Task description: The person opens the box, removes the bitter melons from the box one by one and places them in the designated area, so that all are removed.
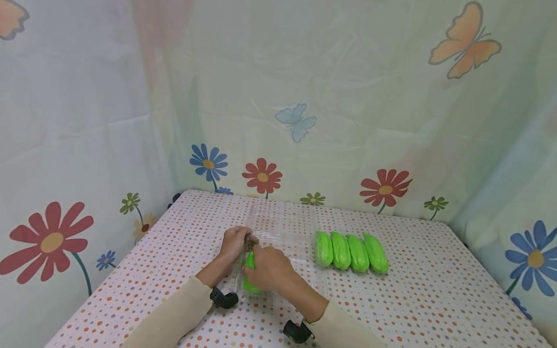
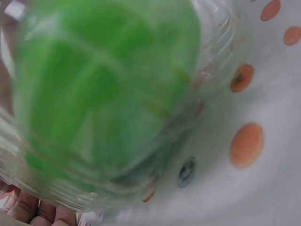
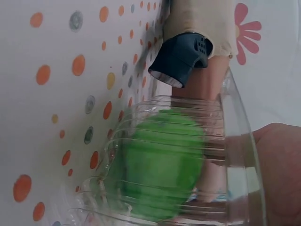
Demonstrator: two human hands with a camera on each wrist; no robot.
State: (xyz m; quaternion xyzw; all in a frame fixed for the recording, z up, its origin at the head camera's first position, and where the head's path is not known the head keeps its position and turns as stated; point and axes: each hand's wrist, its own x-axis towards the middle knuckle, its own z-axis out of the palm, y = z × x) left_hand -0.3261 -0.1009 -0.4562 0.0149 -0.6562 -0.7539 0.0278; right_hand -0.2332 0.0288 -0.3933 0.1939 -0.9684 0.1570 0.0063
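Observation:
A clear plastic clamshell box (image 1: 300, 251) lies on the table with its lid (image 1: 283, 217) folded back toward the far side. Its left side is held by my left hand (image 1: 232, 243), the fingertips partly hidden behind the plastic. Inside, along that left side, sits a bright green, long, smooth-ridged piece (image 1: 251, 278), also seen through the box wall in the left wrist view (image 2: 103, 89) and right wrist view (image 3: 162, 162). My right hand (image 1: 271, 270) reaches into the box and grips this piece from above, covering part of it.
Several more green pieces (image 1: 350, 252) lie side by side just right of the box. The table (image 1: 417, 299) has a dotted cover, and a printed curtain (image 1: 348, 121) rises behind it. Each wrist carries a black camera (image 1: 298, 332).

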